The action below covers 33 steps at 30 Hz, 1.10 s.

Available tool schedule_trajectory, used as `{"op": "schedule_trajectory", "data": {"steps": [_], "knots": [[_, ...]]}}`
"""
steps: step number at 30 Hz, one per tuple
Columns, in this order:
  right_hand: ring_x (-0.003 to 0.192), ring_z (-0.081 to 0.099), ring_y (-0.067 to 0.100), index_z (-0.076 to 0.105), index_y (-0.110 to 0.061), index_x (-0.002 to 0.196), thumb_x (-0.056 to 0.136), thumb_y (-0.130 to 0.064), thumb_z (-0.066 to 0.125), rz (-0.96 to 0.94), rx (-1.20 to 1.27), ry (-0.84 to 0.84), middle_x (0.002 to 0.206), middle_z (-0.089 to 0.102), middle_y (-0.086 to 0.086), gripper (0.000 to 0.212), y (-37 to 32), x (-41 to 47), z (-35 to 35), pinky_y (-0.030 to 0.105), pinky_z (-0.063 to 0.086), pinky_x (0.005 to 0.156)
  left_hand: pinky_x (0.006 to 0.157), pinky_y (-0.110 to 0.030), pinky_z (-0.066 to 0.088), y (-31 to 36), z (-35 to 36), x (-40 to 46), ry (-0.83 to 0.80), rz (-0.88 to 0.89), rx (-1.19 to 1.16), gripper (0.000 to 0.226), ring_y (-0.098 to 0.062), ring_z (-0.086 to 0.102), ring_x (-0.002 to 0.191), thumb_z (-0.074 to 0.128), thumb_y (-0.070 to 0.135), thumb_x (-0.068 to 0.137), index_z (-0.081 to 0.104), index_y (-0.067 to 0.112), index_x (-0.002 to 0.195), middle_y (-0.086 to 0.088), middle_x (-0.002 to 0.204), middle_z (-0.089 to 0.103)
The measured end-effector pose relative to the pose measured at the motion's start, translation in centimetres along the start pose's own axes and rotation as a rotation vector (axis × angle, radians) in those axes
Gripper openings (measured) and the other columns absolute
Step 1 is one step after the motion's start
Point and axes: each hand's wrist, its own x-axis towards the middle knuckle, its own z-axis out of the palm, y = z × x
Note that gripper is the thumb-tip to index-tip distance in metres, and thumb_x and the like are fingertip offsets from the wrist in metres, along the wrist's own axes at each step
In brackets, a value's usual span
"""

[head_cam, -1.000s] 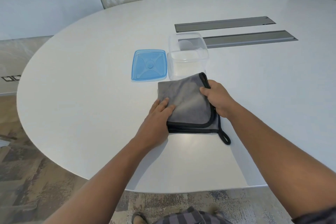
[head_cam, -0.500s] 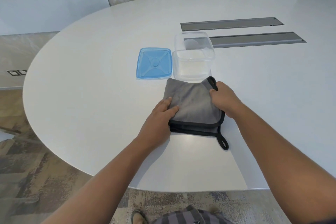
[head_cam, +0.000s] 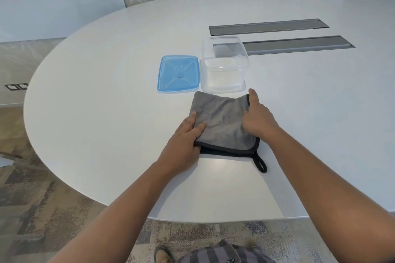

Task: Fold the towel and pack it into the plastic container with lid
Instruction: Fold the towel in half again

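A grey towel [head_cam: 222,121] with black trim lies folded into a small square on the white table [head_cam: 106,96], its black hanging loop trailing at the near right corner. My left hand [head_cam: 186,136] grips the towel's near left edge, thumb under the folded layers. My right hand [head_cam: 255,119] holds the right edge, fingers curled over it. Just beyond the towel stands the clear plastic container [head_cam: 224,66], open and empty. Its blue lid [head_cam: 178,73] lies flat to the container's left.
Two long grey cable hatches [head_cam: 297,45] are set into the table behind the container. The table's curved edge runs close in front of me, with patterned carpet below and a shoe [head_cam: 162,255] showing at the bottom.
My right hand has slid along the towel's right edge and now curls over it, puckering the far right corner. My left hand has stayed on the near left edge.
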Motion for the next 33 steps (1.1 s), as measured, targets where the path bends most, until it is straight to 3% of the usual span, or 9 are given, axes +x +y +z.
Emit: {"op": "schedule_trajectory", "data": {"steps": [6, 12, 16, 18, 20, 23, 26, 29, 33], "knots": [[0.082, 0.05, 0.031, -0.001, -0.033, 0.162, 0.1, -0.017, 0.039, -0.048, -0.256, 0.133, 0.138, 0.04, 0.011, 0.074, 0.8, -0.3, 1.7, 0.039, 0.038, 0.071, 0.128, -0.04, 0.008, 0.4, -0.3, 0.4, -0.103, 0.066, 0.241, 0.079, -0.024, -0.005, 0.159, 0.042, -0.005, 0.094, 0.02, 0.025, 0.163, -0.004, 0.172, -0.001], [0.075, 0.051, 0.03, 0.009, -0.033, 0.161, 0.103, -0.023, 0.036, -0.116, -0.269, 0.237, 0.132, 0.041, 0.006, 0.064, 1.8, 0.0, 2.2, 0.036, 0.037, 0.064, 0.127, -0.038, 0.003, 1.6, -1.6, 0.6, -0.267, 0.185, 0.435, 0.086, -0.026, -0.015, 0.157, 0.04, -0.009, 0.093, 0.005, 0.022, 0.165, -0.005, 0.172, -0.008], [0.08, 0.055, 0.033, 0.021, -0.03, 0.156, 0.105, -0.027, 0.036, -0.145, -0.264, 0.281, 0.14, 0.044, 0.005, 0.053, 2.0, -0.1, 2.4, 0.036, 0.039, 0.066, 0.128, -0.041, -0.002, 1.7, -2.2, 0.9, -0.398, 0.16, 0.46, 0.096, -0.022, -0.023, 0.155, 0.04, -0.011, 0.087, -0.004, 0.027, 0.164, 0.001, 0.17, -0.019], [0.088, 0.061, 0.036, 0.025, -0.028, 0.155, 0.105, -0.028, 0.038, -0.158, -0.275, 0.287, 0.144, 0.044, 0.005, 0.052, 2.0, -0.2, 2.5, 0.037, 0.04, 0.067, 0.127, -0.043, -0.004, 1.6, -2.7, 1.0, -0.498, 0.112, 0.378, 0.098, -0.019, -0.026, 0.154, 0.045, -0.002, 0.086, -0.006, 0.031, 0.163, 0.005, 0.169, -0.022], [0.094, 0.063, 0.037, 0.028, -0.027, 0.154, 0.105, -0.029, 0.039, -0.174, -0.266, 0.29, 0.146, 0.044, 0.004, 0.051, 2.1, -0.2, 2.4, 0.037, 0.041, 0.068, 0.128, -0.044, -0.001, 1.4, -3.6, 1.2, -0.557, 0.092, 0.246, 0.095, -0.015, -0.02, 0.155, 0.054, 0.022, 0.085, 0.002, 0.033, 0.164, 0.007, 0.171, -0.016], [0.099, 0.063, 0.035, 0.031, -0.027, 0.155, 0.106, -0.031, 0.039, -0.209, -0.247, 0.29, 0.149, 0.044, 0.002, 0.05, 2.3, -0.2, 2.4, 0.037, 0.042, 0.068, 0.125, -0.047, 0.02, 1.4, -4.5, 2.2, -0.327, 0.048, -0.132, 0.08, -0.017, 0.021, 0.153, 0.057, 0.059, 0.079, 0.04, 0.036, 0.154, 0.008, 0.162, 0.029], [0.102, 0.063, 0.034, 0.03, -0.028, 0.155, 0.106, -0.034, 0.038, -0.209, -0.243, 0.287, 0.15, 0.044, 0.001, 0.05, 2.4, -0.2, 2.5, 0.038, 0.044, 0.069, 0.12, -0.048, 0.031, 0.5, -4.5, 4.7, 0.011, -0.029, -0.316, 0.062, -0.018, 0.038, 0.141, 0.056, 0.053, 0.091, 0.049, 0.028, 0.147, 0.009, 0.147, 0.044], [0.104, 0.062, 0.033, 0.029, -0.031, 0.154, 0.106, -0.036, 0.037, -0.227, -0.229, 0.298, 0.146, 0.048, 0.001, 0.049, 2.3, -0.3, 2.4, 0.039, 0.047, 0.071, 0.118, -0.038, 0.033, -0.7, -4.7, 7.5, 0.024, -0.154, -0.406, 0.056, -0.022, 0.041, 0.142, 0.053, 0.037, 0.105, 0.037, 0.023, 0.156, 0.005, 0.161, 0.037], [0.115, 0.055, 0.033, 0.041, -0.029, 0.146, 0.105, -0.033, 0.039, -0.295, -0.233, 0.335, 0.149, 0.044, 0.001, 0.041, 2.4, -0.4, 2.5, 0.043, 0.051, 0.078, 0.108, -0.027, 0.039, -1.8, -4.7, 9.9, -0.01, -0.18, -0.5, 0.043, -0.02, 0.052, 0.134, 0.049, 0.022, 0.108, 0.047, 0.018, 0.15, 0.003, 0.149, 0.052]]}}
